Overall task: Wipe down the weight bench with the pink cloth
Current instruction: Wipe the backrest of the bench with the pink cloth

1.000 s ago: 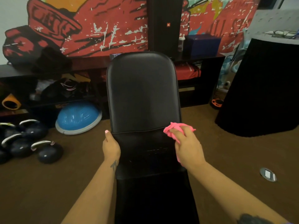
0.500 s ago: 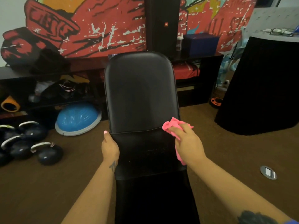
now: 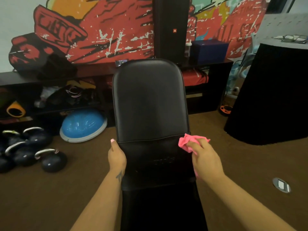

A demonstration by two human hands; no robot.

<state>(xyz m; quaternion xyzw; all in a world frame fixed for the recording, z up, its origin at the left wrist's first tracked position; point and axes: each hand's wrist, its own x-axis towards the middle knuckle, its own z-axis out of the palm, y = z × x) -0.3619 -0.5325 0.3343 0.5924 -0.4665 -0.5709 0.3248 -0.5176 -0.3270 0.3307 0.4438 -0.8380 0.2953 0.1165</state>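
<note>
Sliding outward, the right hand (image 3: 205, 158) had carried the pink cloth (image 3: 189, 142) off the middle of the weight bench (image 3: 150, 104) to its right edge, right at the seam where the backrest met the lower pad. A second ago that cloth sat a touch further in on the pad; at this point it overhung the side, part of it trailing down under the palm. Fingers were curled around the bunched fabric, pressing it to the edge. My read: one pass across the seam was ending, and the side of the pad was getting its turn.

Over on the other side, the left hand (image 3: 116, 156) had not budged between frames. It stayed clamped on the bench's left edge, thumb up along the side, fingers wrapped out of sight beneath, so exactly how tightly they closed I couldn't tell. It looked like a steadying hold.

The tall backrest above showed no cloth on it, so plenty of bench probably remained. Kettlebells (image 3: 50, 159) and the blue balance dome (image 3: 83, 125) sat well apart on the floor.
</note>
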